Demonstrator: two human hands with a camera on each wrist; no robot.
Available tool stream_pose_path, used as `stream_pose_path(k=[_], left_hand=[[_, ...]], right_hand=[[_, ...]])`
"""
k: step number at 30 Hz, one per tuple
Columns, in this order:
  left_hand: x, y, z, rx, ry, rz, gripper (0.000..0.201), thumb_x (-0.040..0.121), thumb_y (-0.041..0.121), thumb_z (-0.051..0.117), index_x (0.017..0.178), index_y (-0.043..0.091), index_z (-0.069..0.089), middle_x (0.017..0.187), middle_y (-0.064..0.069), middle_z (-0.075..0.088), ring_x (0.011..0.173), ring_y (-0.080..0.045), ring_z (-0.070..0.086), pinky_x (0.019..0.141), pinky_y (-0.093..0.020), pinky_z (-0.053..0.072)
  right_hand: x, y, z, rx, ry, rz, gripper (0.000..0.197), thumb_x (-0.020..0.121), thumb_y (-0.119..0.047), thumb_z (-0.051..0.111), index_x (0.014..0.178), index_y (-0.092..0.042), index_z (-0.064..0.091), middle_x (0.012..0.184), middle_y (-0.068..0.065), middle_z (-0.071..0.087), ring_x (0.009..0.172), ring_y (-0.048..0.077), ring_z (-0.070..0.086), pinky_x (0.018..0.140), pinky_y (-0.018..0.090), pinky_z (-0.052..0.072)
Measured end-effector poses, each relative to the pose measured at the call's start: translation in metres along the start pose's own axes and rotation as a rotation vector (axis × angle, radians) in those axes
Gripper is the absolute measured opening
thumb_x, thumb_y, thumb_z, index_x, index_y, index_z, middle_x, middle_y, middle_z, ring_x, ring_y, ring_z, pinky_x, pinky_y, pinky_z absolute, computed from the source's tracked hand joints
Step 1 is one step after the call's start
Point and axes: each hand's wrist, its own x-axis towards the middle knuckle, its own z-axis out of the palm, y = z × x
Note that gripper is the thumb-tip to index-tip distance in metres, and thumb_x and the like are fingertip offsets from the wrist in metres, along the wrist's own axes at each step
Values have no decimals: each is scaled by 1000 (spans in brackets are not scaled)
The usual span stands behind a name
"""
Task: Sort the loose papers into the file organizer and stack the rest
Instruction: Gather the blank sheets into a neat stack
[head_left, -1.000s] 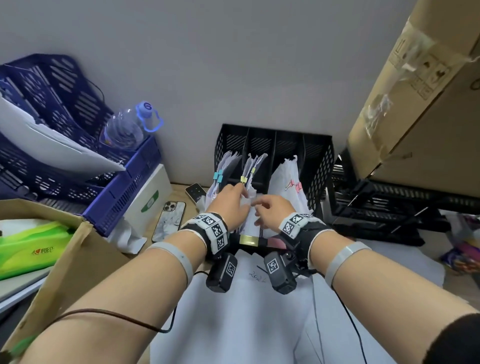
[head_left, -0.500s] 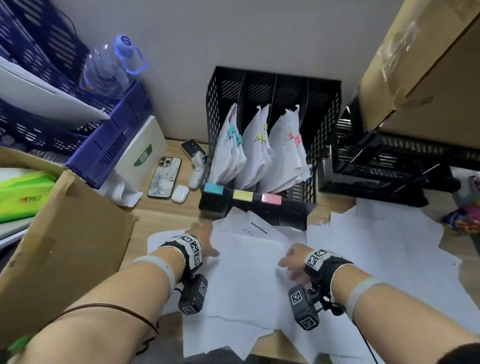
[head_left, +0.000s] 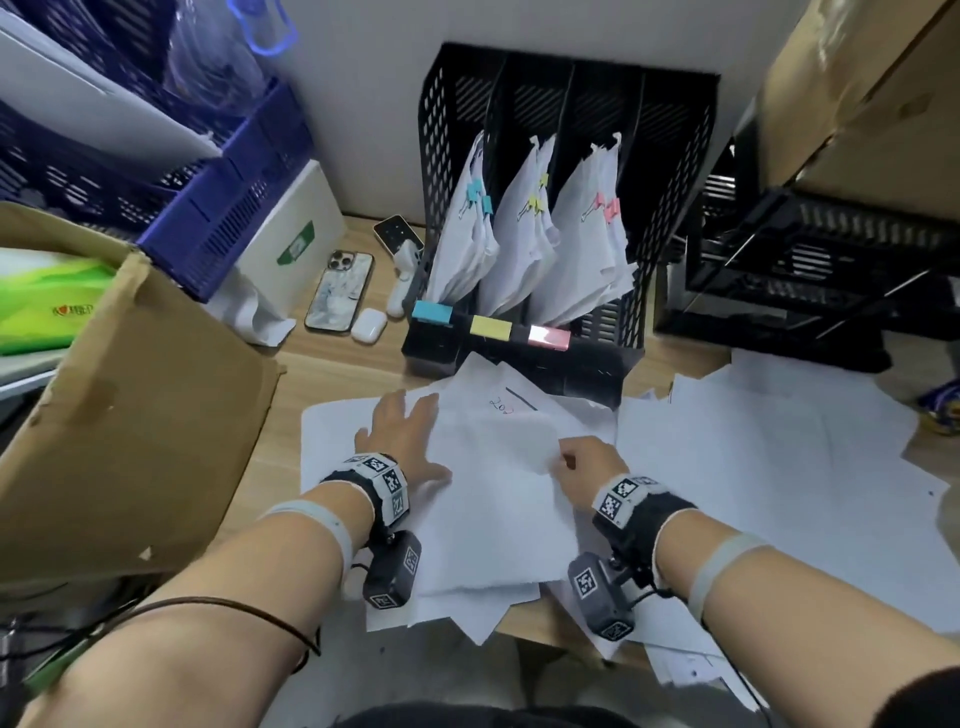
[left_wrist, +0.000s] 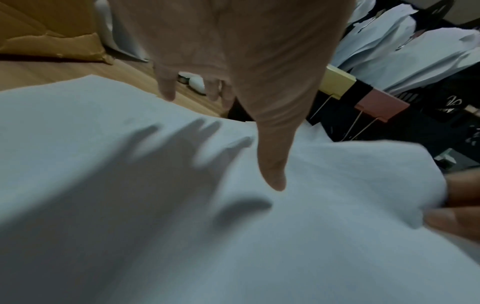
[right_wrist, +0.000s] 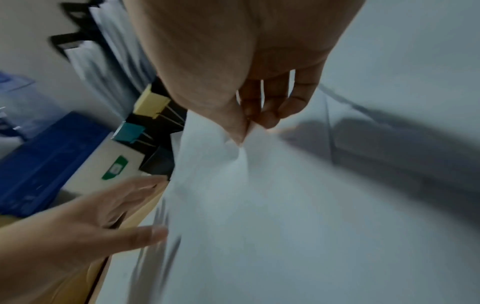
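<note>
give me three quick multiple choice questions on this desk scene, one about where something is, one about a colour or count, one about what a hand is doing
1. Where does the phone lie?
A. left of the file organizer
B. inside the file organizer
C. on the loose papers

2. Which colour is the middle clip on the file organizer's front edge?
A. blue
B. yellow
C. pink

3. What is the right hand doing?
A. lying flat on the desk
B. pinching a sheet of paper
C. holding a clip

Answers:
1. A, the phone lies on the wooden desk to the organizer's left, beside the earbud case.
2. B, the yellow clip sits between the blue clip and the pink clip.
3. B, the right wrist view shows thumb and fingers pinching the sheet of paper, while the left hand is spread flat over the papers.
</note>
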Motion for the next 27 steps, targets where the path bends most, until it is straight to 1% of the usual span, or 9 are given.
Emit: stream_pose_path(k=[3,6,8,11,15,19,22,25,27], left_hand=[[-1,8,-10,-11,-9,55,68,76,52,74,135,29,47,140,-2,49,134,-27,45,107,-45,40],[0,7,-10,-159,-60,30,17,90,29,64,97,13,62,103,-8,64,107,-34,60,80,-30,44],[0,0,-9,-179,-34,-33,13,90,22,60,94,11,64,102,-11,65,103,-36,62,78,-30,45],[1,-6,-5,-70,-14,-147,31,89,26,55,112,7,61,117,-20,57,105,-41,57,89,-40,52],[2,4,6,-104,9,-143,61,82,36,68,132,14,41,126,-17,45,121,-38,45,97,-45,46],[9,12,8,-245,-28,-144,87,76,33,77,144,15,26,130,-15,53,122,-37,52,99,-43,47],[8,11,6,-356,-111,-128,56,83,21,71,129,13,40,113,-10,61,112,-35,61,81,-31,45],[2,2,4,-455,-119,-40,14,85,13,65,98,15,61,97,-4,65,98,-28,66,73,-24,43],[-4,-7,0,-565,-142,-32,16,88,13,63,102,18,66,98,-1,68,91,-22,64,68,-23,43]], right_hand=[[1,-14,-19,-17,30,-130,22,92,-20,53,72,-11,59,74,5,62,75,26,59,61,28,42],[2,-23,-27,71,201,-133,11,89,-20,59,96,-12,59,90,6,59,85,24,57,75,29,44],[2,-21,-27,60,227,36,38,85,-24,63,119,-13,50,113,11,54,104,30,57,90,35,47],[4,-2,-12,33,45,368,67,80,-30,61,136,-6,33,129,19,48,117,38,55,97,45,49],[-3,11,7,426,-172,529,39,81,-21,63,112,-1,52,110,16,65,87,30,72,76,44,61],[5,15,29,679,-193,536,56,58,-21,75,105,4,58,95,17,74,78,33,75,78,53,59],[-1,3,38,763,-179,512,41,73,-17,75,103,4,57,96,22,68,76,36,70,64,41,61],[-2,5,47,665,-182,482,67,51,-34,79,104,2,59,91,25,71,78,43,72,70,54,60],[0,10,48,569,-136,438,55,57,-38,77,94,-4,56,80,16,66,70,33,70,64,38,57]])
